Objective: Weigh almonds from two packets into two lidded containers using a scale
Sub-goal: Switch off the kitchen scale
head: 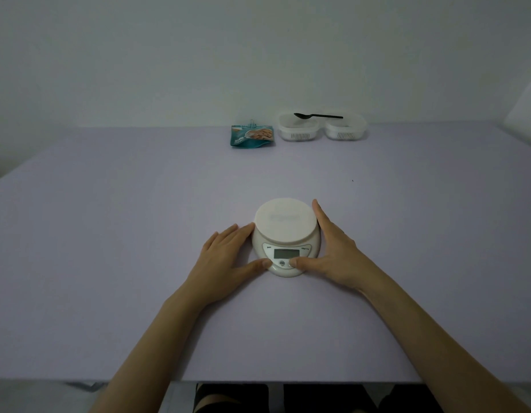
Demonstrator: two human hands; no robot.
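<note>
Left hand (225, 257): lies flat on the table, fingers together and stretched toward the left side of the scale, fingertips touching its base; the thumb reaches to the near-left edge of the body, by the buttons. Nothing is pinched.
Right hand (332, 251): stands along the right side of the scale, fingers together and pointing far, palm against the base; the thumb tip rests on the near front of the scale, at the right-hand button. Nothing is held.
Scale (286, 236): white, round platter bare on top, set near the middle of the table between both hands; its display faces the person and looks blank.
Packet (252, 136): teal pouch with a picture of almonds, at the far edge of the table, left of the containers, a clip on its top. Only one packet can be made out.
Containers (298, 128): two clear lidded tubs side by side at the far edge, right of the packet, touching each other.
Spoon (317, 116): black, lying across the lids, bowl to the left.
Table (109, 234): pale lilac surface.
</note>
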